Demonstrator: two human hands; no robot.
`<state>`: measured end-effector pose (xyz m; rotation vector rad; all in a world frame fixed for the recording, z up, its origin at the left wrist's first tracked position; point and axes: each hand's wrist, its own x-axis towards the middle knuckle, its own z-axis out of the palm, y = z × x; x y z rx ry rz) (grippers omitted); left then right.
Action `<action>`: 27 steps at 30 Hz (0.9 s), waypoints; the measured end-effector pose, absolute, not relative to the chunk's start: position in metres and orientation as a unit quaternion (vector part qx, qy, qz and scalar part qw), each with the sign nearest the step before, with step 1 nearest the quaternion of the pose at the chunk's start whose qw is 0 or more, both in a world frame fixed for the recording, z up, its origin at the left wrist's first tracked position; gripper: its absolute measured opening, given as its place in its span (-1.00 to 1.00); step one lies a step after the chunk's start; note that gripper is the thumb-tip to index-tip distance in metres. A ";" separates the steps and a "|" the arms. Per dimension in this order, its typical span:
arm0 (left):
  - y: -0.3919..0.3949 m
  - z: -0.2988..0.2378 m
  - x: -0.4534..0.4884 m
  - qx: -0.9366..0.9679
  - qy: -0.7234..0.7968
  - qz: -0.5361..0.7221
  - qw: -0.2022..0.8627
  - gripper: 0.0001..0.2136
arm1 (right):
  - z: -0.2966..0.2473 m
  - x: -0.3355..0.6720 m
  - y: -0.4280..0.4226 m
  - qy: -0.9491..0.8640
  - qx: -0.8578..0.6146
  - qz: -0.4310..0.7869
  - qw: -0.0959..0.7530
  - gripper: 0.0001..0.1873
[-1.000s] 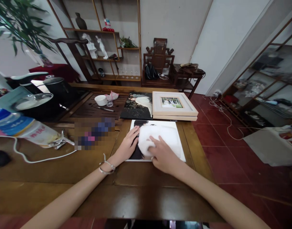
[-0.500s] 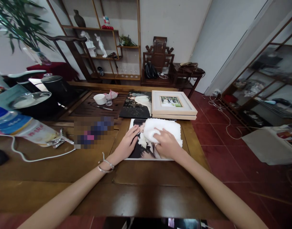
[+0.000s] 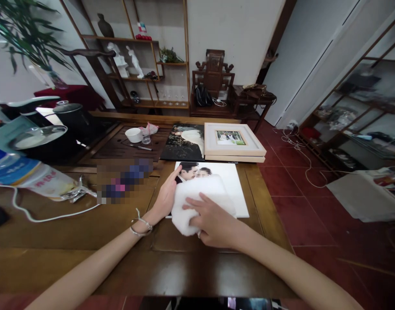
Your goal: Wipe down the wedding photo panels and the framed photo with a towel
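Observation:
A photo print [image 3: 237, 189] of two people lies flat on the wooden table in front of me. My left hand [image 3: 166, 196] rests along its left edge, fingers stretched out and holding nothing. Bunched under my right hand [image 3: 213, 221] is a white fluffy cloth [image 3: 184, 202], gripped by the fingers. The cloth covers the lower part of the print and hangs over its near edge. Behind the print lie a dark photo panel [image 3: 179, 146] and a pale wooden picture frame [image 3: 260, 148], which sits on top of another frame.
On the left are a plastic bag [image 3: 38, 178], a white cable [image 3: 55, 218], a lidded pan [image 3: 38, 140] and a black kettle [image 3: 71, 118]. A white bowl [image 3: 133, 135] stands on the dark tray [image 3: 113, 150]. The table's right edge [image 3: 278, 206] drops to red floor tiles.
My right hand has pulled the cloth toward me and slightly left, off the print's upper right part. My left hand has shifted slightly left and down and stays at the left edge.

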<state>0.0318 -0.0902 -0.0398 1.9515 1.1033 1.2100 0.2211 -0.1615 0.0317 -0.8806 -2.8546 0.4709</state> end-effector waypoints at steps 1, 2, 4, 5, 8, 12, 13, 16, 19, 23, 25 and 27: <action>-0.090 -0.040 0.032 0.738 0.413 0.449 0.288 -0.53 | 0.034 0.223 -0.168 -0.941 -0.292 0.163 0.051 -0.76; -0.091 -0.039 0.033 0.745 0.411 0.443 0.284 -0.54 | 0.037 0.226 -0.173 -0.939 -0.297 0.167 0.044 -0.77; -0.091 -0.038 0.034 0.758 0.409 0.428 0.275 -0.57 | 0.042 0.232 -0.179 -0.933 -0.315 0.173 0.035 -0.79; -0.091 -0.038 0.035 0.763 0.410 0.418 0.273 -0.58 | 0.044 0.235 -0.179 -0.928 -0.328 0.176 0.032 -0.80; -0.090 -0.039 0.036 0.773 0.414 0.397 0.273 -0.61 | 0.049 0.245 -0.169 -0.905 -0.387 0.173 0.022 -0.82; -0.088 -0.042 0.035 0.778 0.408 0.390 0.274 -0.64 | 0.048 0.253 -0.137 -0.868 -0.477 0.135 0.034 -0.83; -0.088 -0.043 0.035 0.779 0.408 0.390 0.273 -0.64 | 0.046 0.252 -0.129 -0.860 -0.491 0.134 0.046 -0.81; -0.087 -0.045 0.035 0.780 0.411 0.390 0.267 -0.66 | 0.044 0.245 -0.104 -0.843 -0.512 0.142 0.084 -0.77; -0.087 -0.046 0.035 0.785 0.419 0.384 0.247 -0.70 | 0.044 0.229 -0.085 -0.846 -0.505 0.136 0.107 -0.77; -0.086 -0.046 0.035 0.794 0.420 0.375 0.228 -0.74 | 0.046 0.207 -0.069 -0.851 -0.497 0.130 0.109 -0.78; -0.086 -0.046 0.035 0.796 0.416 0.377 0.225 -0.73 | 0.045 0.201 -0.065 -0.847 -0.504 0.126 0.108 -0.76; -0.087 -0.046 0.035 0.796 0.415 0.379 0.224 -0.73 | 0.043 0.199 -0.064 -0.842 -0.514 0.121 0.105 -0.74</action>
